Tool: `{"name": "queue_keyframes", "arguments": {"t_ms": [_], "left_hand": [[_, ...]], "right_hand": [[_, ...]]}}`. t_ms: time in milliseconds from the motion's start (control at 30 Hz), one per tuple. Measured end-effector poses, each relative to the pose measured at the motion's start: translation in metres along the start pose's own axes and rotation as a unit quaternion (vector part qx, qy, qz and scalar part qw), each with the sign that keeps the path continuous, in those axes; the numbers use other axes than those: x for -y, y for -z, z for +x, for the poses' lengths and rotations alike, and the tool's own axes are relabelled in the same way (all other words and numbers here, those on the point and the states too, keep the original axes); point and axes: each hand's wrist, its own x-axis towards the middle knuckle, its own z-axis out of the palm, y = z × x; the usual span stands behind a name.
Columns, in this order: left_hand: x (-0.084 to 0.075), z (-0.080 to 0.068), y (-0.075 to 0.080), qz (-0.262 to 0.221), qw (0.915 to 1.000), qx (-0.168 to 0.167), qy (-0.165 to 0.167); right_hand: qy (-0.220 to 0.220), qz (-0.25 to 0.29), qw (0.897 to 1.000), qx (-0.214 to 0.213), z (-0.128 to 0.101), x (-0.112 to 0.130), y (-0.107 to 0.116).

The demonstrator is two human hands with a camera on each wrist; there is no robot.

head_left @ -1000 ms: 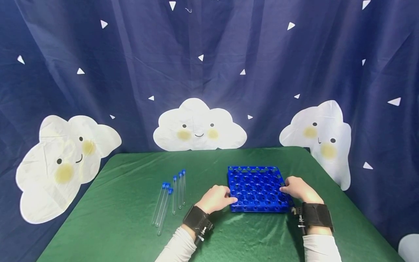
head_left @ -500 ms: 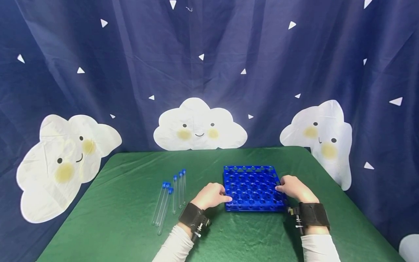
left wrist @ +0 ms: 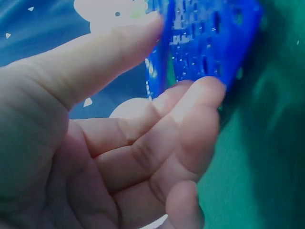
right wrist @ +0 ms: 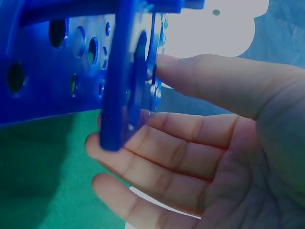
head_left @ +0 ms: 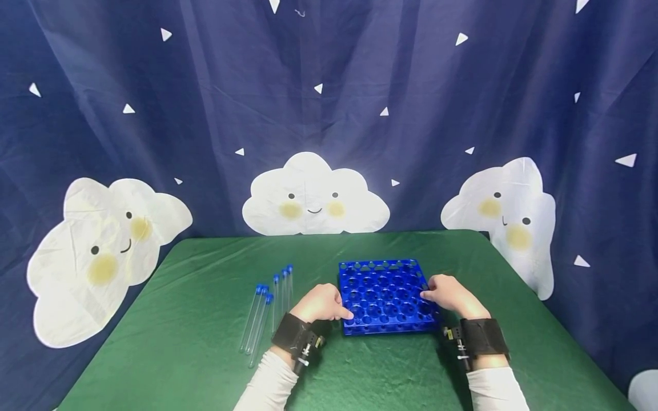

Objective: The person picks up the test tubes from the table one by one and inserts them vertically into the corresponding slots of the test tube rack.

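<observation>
Right of the test tubes (head_left: 267, 311), left hand (head_left: 321, 303) and right hand (head_left: 448, 294) pinch the rack (head_left: 385, 297) by its side walls; it looks light, stiff and smooth.

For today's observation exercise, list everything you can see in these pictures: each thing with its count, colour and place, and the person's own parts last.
tube rack: one, blue, right of centre on the table, gripped at both sides.
test tubes: about five, clear with blue caps, lying left of the rack.
tablecloth: one, green, covering the table.
backdrop: one, dark blue with white triangles, behind the table.
clouds: three, white with faces, on the backdrop.
wrist straps: two, black, one on each wrist.
sleeves: two, white.
left hand: grips the rack's left edge.
right hand: grips its right edge.
</observation>
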Motion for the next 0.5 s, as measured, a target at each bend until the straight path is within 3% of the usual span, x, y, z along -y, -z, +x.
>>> {"name": "queue_keyframes", "arguments": {"t_ms": [300, 500], "left_hand": [[0.008, -0.007, 0.018, 0.017, 0.9993, 0.027, 0.02], [0.015, -0.016, 0.033, 0.025, 0.9984, 0.026, 0.043]], "right_hand": [[0.013, 0.009, 1.0, -0.003, 0.006, 0.015, -0.011], [0.019, 0.018, 1.0, -0.007, 0.011, 0.027, -0.02]]}}
